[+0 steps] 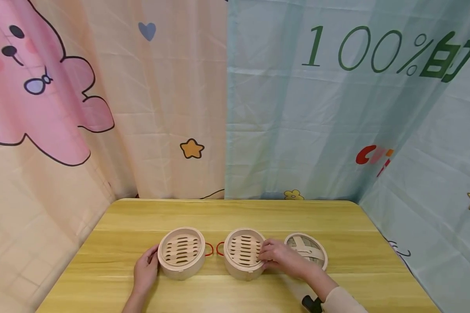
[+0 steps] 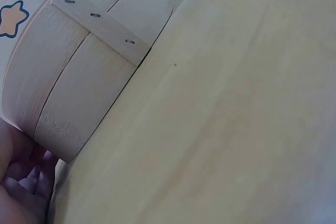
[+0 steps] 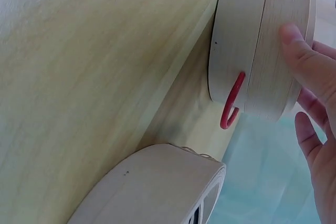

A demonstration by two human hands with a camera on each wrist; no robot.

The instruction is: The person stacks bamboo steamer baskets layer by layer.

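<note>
Two round bamboo steamers with slatted insides stand side by side on the table. At the outer side of the left steamer [image 1: 181,271], my left hand [image 1: 146,269] grips low on the wall; in the left wrist view a bit of red shows among its fingers [image 2: 44,174]. My right hand [image 1: 280,257] pinches the right rim of the middle steamer [image 1: 243,273]. In the right wrist view the thumb presses the outer wall, above a red handle [image 3: 232,100], with other fingers beyond the rim. A woven bamboo lid [image 1: 317,254] lies just right of that hand.
Red handles on the facing sides of the two steamers nearly meet between them. The wooden table [image 1: 235,213] ends at the back against hanging curtains [image 1: 297,130]. A black piece [image 1: 311,303] sits by my right wrist.
</note>
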